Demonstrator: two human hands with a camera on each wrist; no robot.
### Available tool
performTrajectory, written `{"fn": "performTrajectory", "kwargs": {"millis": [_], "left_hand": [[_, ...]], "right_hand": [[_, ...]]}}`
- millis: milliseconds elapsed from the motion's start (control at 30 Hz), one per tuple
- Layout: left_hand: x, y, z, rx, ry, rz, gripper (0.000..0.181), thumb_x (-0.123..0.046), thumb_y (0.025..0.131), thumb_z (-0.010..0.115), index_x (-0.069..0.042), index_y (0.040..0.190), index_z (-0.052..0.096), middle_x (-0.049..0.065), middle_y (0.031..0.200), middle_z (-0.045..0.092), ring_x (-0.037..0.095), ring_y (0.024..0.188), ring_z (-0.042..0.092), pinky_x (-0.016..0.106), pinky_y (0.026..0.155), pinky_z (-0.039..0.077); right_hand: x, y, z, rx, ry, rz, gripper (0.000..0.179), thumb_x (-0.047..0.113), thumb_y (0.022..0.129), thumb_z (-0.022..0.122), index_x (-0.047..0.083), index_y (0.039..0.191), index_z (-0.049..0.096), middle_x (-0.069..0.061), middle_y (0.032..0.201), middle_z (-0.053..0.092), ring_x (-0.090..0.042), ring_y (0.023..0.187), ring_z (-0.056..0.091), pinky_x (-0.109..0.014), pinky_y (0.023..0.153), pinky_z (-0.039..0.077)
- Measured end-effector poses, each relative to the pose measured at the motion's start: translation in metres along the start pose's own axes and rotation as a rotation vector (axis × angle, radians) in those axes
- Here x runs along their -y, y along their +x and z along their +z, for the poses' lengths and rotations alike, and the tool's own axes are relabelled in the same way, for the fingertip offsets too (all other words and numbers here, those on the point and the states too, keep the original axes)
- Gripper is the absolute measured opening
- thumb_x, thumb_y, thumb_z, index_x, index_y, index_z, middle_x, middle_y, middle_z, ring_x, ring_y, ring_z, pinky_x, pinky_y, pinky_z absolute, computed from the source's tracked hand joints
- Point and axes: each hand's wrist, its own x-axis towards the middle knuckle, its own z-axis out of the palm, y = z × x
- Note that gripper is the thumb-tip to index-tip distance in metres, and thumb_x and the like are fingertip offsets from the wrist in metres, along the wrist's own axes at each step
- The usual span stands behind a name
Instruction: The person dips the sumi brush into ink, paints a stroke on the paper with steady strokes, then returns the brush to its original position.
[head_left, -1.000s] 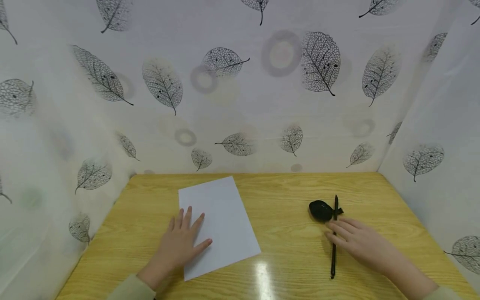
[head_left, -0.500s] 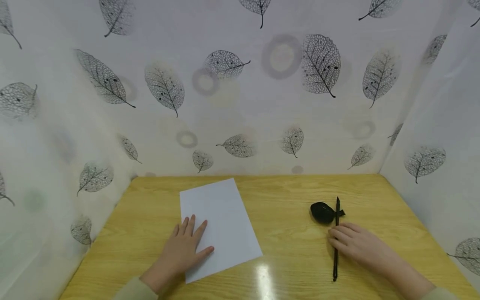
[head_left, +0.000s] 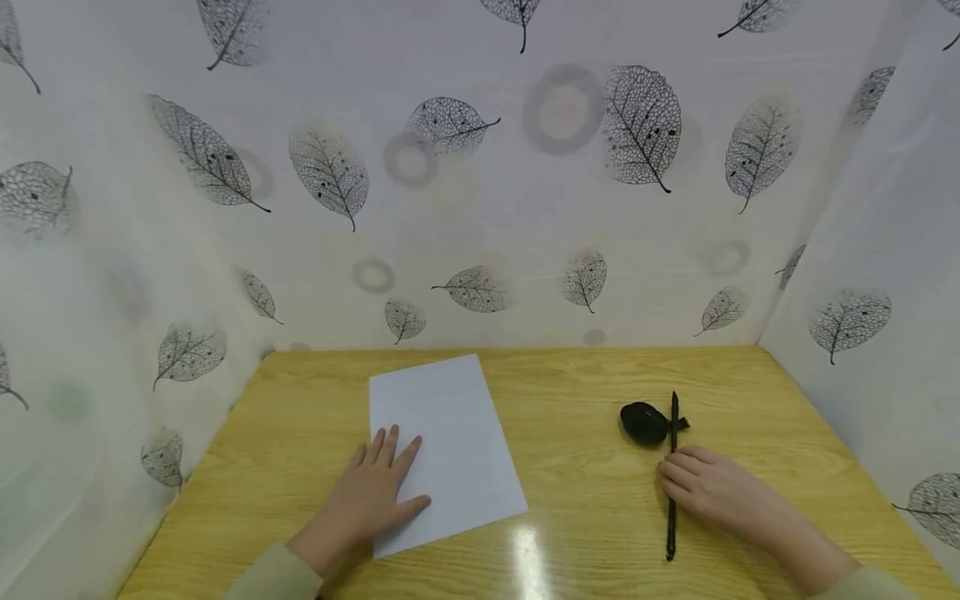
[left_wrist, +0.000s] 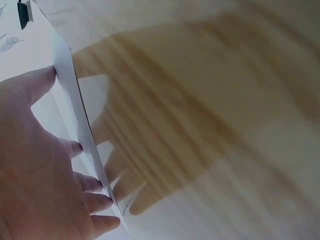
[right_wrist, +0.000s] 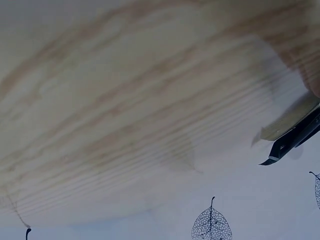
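Note:
My left hand [head_left: 367,496] lies with spread fingers on the left side of a white sheet of paper [head_left: 457,433], on the left of the table. In the left wrist view the fingertips of this hand [left_wrist: 40,170] touch the sheet [left_wrist: 62,70]. At the right, my right hand [head_left: 708,487] has its fingers curled over the middle of a black pen [head_left: 671,533], pinching it; the thumb is hidden. The pen points away from me and crosses the narrow neck of a glossy black oval thing [head_left: 643,423], shaped like a small balloon. In the right wrist view the pen's pointed end [right_wrist: 287,145] shows.
The wood-grain table [head_left: 577,417] extends between both hands. White leaf-printed curtains [head_left: 517,208] enclose it at the back and both sides. A bright light reflection [head_left: 528,558] lies near the front.
My right hand has lowered onto the pen and its fingers have curled round it. The paper has shifted slightly to the right under my left hand. The black oval thing stays put.

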Motion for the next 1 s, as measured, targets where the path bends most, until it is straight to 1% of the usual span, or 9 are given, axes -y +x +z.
{"fn": "performTrajectory", "kwargs": {"millis": [200, 433, 567, 667, 833, 933, 1000], "left_hand": [[-0.002, 0.009, 0.002, 0.02, -0.009, 0.013, 0.089, -0.065, 0.098, 0.062, -0.009, 0.164, 0.041, 0.034, 0.169, 0.028, 0.054, 0.157, 0.029, 0.069, 0.127, 0.027], [-0.004, 0.016, 0.006, 0.027, -0.015, 0.027, 0.089, -0.066, 0.097, 0.063, -0.011, 0.164, 0.041, 0.033, 0.17, 0.027, 0.053, 0.159, 0.028, 0.068, 0.128, 0.026], [-0.005, 0.018, 0.007, 0.03, -0.013, 0.039, 0.089, -0.066, 0.097, 0.063, -0.012, 0.164, 0.04, 0.033, 0.171, 0.027, 0.052, 0.159, 0.027, 0.067, 0.128, 0.027], [-0.007, 0.019, 0.006, 0.036, -0.015, 0.045, 0.09, -0.066, 0.097, 0.062, -0.012, 0.165, 0.04, 0.032, 0.171, 0.026, 0.051, 0.16, 0.026, 0.067, 0.129, 0.026], [-0.012, 0.02, 0.002, 0.045, -0.012, 0.06, 0.091, -0.067, 0.096, 0.062, -0.013, 0.165, 0.039, 0.03, 0.172, 0.027, 0.05, 0.16, 0.027, 0.067, 0.128, 0.027], [-0.014, 0.022, 0.002, 0.052, -0.002, 0.071, 0.092, -0.069, 0.096, 0.062, -0.013, 0.165, 0.039, 0.028, 0.172, 0.027, 0.048, 0.161, 0.027, 0.066, 0.128, 0.028], [-0.013, 0.025, 0.005, 0.061, 0.004, 0.07, 0.092, -0.069, 0.096, 0.061, -0.014, 0.166, 0.038, 0.026, 0.174, 0.026, 0.046, 0.162, 0.026, 0.065, 0.129, 0.027]], "right_hand": [[0.0, 0.002, 0.004, -0.031, -0.013, -0.004, 0.069, -0.003, 0.115, 0.011, 0.013, 0.095, 0.075, -0.005, 0.101, 0.076, -0.02, 0.091, 0.071, -0.036, 0.081, 0.06], [0.0, 0.005, 0.007, -0.012, -0.022, -0.002, 0.071, -0.005, 0.114, 0.01, 0.012, 0.092, 0.075, -0.003, 0.096, 0.076, -0.019, 0.087, 0.071, -0.035, 0.08, 0.061], [0.001, 0.006, 0.007, -0.024, -0.032, -0.017, 0.072, -0.006, 0.114, 0.011, 0.013, 0.092, 0.078, -0.003, 0.094, 0.077, -0.018, 0.085, 0.072, -0.035, 0.078, 0.062], [0.001, 0.005, 0.006, -0.031, -0.051, -0.028, 0.074, -0.006, 0.114, 0.012, 0.014, 0.092, 0.08, -0.004, 0.094, 0.079, -0.019, 0.084, 0.074, -0.035, 0.078, 0.063], [-0.001, 0.007, 0.0, -0.057, -0.082, -0.024, 0.071, -0.004, 0.115, 0.015, 0.012, 0.093, 0.08, -0.006, 0.095, 0.08, -0.02, 0.084, 0.074, -0.035, 0.077, 0.063], [-0.004, 0.008, -0.002, -0.084, -0.088, -0.012, 0.067, -0.004, 0.115, 0.017, 0.01, 0.095, 0.08, -0.007, 0.095, 0.079, -0.02, 0.084, 0.074, -0.035, 0.076, 0.062], [-0.005, 0.008, -0.003, -0.096, -0.09, -0.006, 0.065, -0.005, 0.115, 0.018, 0.01, 0.096, 0.079, -0.007, 0.095, 0.079, -0.02, 0.084, 0.074, -0.035, 0.075, 0.062]]}}
